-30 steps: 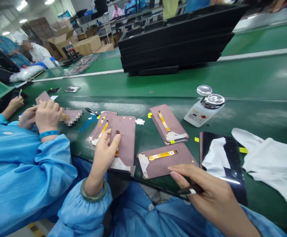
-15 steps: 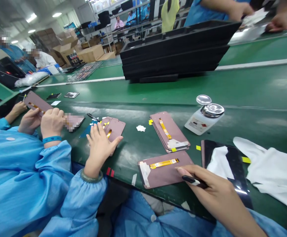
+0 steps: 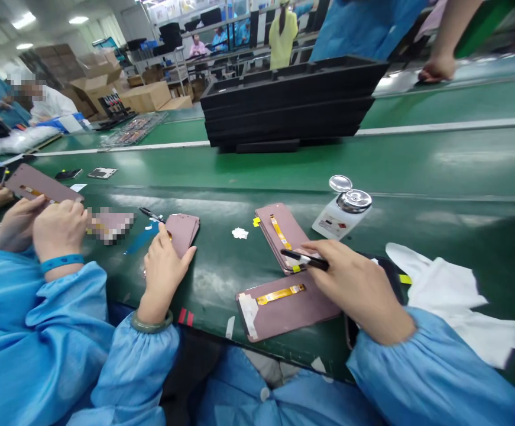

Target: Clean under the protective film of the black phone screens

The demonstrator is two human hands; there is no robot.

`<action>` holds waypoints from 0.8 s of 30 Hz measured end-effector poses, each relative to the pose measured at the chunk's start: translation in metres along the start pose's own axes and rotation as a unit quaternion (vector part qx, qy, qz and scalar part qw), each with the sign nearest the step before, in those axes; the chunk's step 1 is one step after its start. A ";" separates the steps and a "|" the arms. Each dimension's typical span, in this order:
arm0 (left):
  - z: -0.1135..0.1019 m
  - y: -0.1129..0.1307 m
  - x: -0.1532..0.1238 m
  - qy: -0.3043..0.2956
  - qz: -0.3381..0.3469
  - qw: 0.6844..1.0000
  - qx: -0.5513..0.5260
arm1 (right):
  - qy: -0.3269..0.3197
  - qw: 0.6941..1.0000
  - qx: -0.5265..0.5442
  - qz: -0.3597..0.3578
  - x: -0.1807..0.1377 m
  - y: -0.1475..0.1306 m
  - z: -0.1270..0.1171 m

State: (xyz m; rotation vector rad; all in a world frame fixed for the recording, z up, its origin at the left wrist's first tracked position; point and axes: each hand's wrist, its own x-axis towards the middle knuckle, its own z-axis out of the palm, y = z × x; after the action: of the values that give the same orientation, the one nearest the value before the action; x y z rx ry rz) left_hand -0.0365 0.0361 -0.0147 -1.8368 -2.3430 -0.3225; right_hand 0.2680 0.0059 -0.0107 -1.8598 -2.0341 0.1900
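My left hand (image 3: 166, 266) is at the near end of a small stack of pinkish phone screens (image 3: 184, 229), fingers bent along the left side and thumb along the right. Part of that stack is hidden under the hand. Between the fingers of my right hand (image 3: 350, 278) is a black pen (image 3: 305, 259) with a white band, pointing left. Its fingertips are over the lower end of another phone screen stack (image 3: 279, 225) with an orange ribbon cable. Just below lies a single phone screen (image 3: 279, 310) with an orange ribbon and white tape, its right end partly covered by my hand.
A white bottle (image 3: 342, 216) with a metal flip lid stands behind my right hand. White gloves (image 3: 447, 296) lie at the right. Black stacked trays (image 3: 288, 109) sit beyond. At the left, a co-worker's hands (image 3: 60, 231) hold a phone screen (image 3: 44, 184).
My left hand has come down from above onto the small stack and its fingers have bent. My right hand with the pen has moved up and left, from the single screen to the nearby stack.
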 end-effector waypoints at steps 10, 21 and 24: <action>-0.005 -0.013 0.009 0.032 0.035 0.996 -0.070 | -0.103 0.984 -0.127 0.070 0.032 -0.030 0.006; -0.006 0.058 -0.052 -0.033 0.170 0.931 -0.320 | -0.064 0.989 -0.083 0.105 0.032 -0.027 0.005; -0.006 0.072 -0.055 -0.078 0.161 0.912 -0.369 | -0.072 0.991 -0.045 0.101 0.033 -0.020 0.005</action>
State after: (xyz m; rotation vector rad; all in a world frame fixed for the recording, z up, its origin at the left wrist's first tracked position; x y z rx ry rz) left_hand 0.0463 -0.0004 -0.0172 -2.6052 -2.0999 -1.1830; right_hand 0.2462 0.0371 -0.0019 -2.1653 -1.9735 0.2977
